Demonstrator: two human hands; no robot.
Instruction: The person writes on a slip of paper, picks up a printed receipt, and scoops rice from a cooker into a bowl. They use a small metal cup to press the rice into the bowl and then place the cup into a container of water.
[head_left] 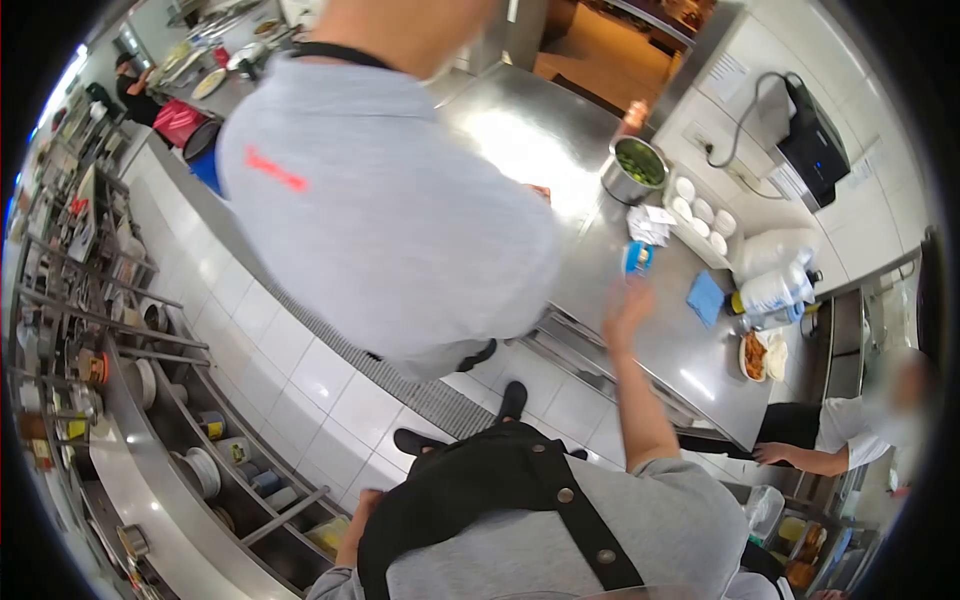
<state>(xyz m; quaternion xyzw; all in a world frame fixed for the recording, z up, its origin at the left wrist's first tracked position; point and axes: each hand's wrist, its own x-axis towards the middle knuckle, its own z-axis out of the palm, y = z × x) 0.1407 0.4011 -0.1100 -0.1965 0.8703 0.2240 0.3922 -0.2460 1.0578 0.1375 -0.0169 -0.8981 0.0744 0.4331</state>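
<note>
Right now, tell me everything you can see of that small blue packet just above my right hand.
The small blue packet is blue with a white patch and some yellow, seemingly thin plastic or card, roughly upright over the steel counter, beside crumpled white paper. The right hand is raised just below it; blur hides whether they touch.

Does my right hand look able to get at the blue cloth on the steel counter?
Probably yes. The right hand is raised at the edge of the counter, close beside the blue cloth, with only bare steel between them; the person in grey stands farther left.
</note>
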